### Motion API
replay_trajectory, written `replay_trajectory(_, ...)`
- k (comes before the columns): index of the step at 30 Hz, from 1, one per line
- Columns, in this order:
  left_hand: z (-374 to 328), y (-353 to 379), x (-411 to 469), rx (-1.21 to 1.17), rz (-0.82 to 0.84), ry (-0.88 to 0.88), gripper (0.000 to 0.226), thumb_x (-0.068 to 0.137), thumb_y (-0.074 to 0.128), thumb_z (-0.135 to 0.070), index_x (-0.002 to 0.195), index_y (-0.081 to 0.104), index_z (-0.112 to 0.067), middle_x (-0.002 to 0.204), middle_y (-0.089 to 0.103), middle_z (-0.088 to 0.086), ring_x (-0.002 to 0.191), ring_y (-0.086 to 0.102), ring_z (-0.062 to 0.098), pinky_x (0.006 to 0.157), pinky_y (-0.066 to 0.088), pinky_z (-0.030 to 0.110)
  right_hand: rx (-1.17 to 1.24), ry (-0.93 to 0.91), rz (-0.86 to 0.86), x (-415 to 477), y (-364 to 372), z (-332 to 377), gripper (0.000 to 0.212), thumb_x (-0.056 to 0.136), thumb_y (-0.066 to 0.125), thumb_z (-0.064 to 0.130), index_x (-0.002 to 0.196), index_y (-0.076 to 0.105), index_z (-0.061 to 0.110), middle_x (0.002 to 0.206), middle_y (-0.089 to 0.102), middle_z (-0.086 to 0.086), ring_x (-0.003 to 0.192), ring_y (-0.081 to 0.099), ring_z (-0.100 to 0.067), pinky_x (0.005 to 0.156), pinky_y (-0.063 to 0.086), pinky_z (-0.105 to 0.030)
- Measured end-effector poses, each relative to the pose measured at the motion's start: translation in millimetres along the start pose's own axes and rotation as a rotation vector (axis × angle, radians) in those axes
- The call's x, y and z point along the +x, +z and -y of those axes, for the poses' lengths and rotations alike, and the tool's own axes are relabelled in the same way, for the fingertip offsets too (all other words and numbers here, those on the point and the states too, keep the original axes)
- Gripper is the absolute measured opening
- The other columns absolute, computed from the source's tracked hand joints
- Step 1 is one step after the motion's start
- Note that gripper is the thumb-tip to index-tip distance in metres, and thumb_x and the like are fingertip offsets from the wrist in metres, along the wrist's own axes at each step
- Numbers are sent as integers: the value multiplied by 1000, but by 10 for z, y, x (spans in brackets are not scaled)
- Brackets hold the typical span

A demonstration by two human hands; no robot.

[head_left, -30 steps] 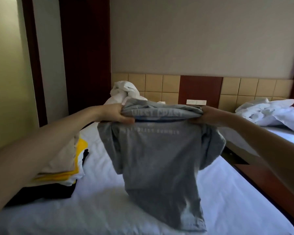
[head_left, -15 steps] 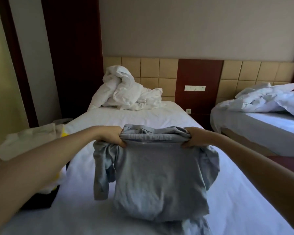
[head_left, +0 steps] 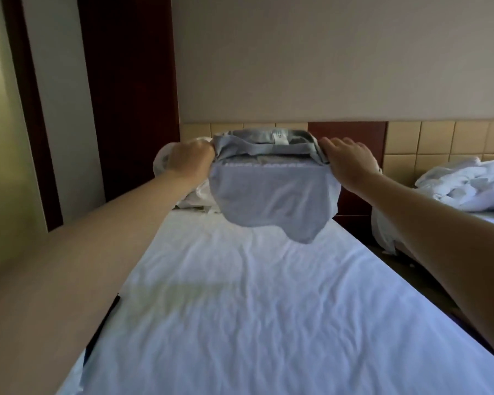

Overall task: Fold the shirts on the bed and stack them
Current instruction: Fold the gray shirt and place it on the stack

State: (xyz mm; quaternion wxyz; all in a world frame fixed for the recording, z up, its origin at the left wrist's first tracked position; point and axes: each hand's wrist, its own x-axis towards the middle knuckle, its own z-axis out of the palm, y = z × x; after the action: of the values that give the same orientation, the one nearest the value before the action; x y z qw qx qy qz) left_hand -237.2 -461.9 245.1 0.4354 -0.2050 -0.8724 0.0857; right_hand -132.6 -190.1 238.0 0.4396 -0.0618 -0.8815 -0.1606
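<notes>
— Whereabouts of the shirt?
— Up in the air at twelve o'clock, held clear of the bed. Soft gray knit, folded into a thick bundle, with a small white neck label on top and a loose rounded flap hanging below.
— And the left hand?
— Clenched on the bundle's left edge, fingers curled into the cloth, back of the hand toward the camera.
— Right hand?
— Gripping the right edge, fingers bent over the top fold, thumb hidden.
— Under the shirt?
— White sheet, smooth fabric with fine wrinkles, running long and narrow from six toward twelve o'clock.
— Anything else around?
— Crumpled white bedding at eleven o'clock, mostly behind the left hand and forearm. Rumpled white duvet at three o'clock on a second bed. Tan square tiles and a dark red wooden panel along the wall behind.
</notes>
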Motion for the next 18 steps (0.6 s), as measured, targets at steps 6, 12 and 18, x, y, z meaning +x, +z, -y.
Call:
replay_trajectory(6, -358, 914, -1016, -79, 409, 195, 35, 98, 44, -28, 126, 53, -10, 120, 61, 12, 109, 59, 29, 85, 45, 35, -42, -83, 552, -1061, 702, 216, 24, 96, 42, 20, 119, 49, 18, 114, 60, -9, 103, 59, -28, 69, 40, -31)
replay_trajectory(12, -896, 1763, -3009, -594, 528, 27, 44, 86, 43, -45, 113, 66, -20, 118, 66, -2, 102, 65, 12, 80, 49, 22, 433, 102, 868, -3117, 1286, 529, 49, 93, 38, 53, 134, 48, 26, 137, 48, 7, 129, 44, -18, 102, 32, -28)
replay_trajectory(18, -793, 1857, -3130, -835, 269, 25, 51, 80, 46, -56, 100, 70, -16, 100, 71, -6, 88, 68, 12, 76, 41, 18, 443, 126, 327, -3465, 1259, 570, 65, 97, 18, 57, 102, 73, 23, 100, 72, 7, 85, 68, -16, 81, 43, -21)
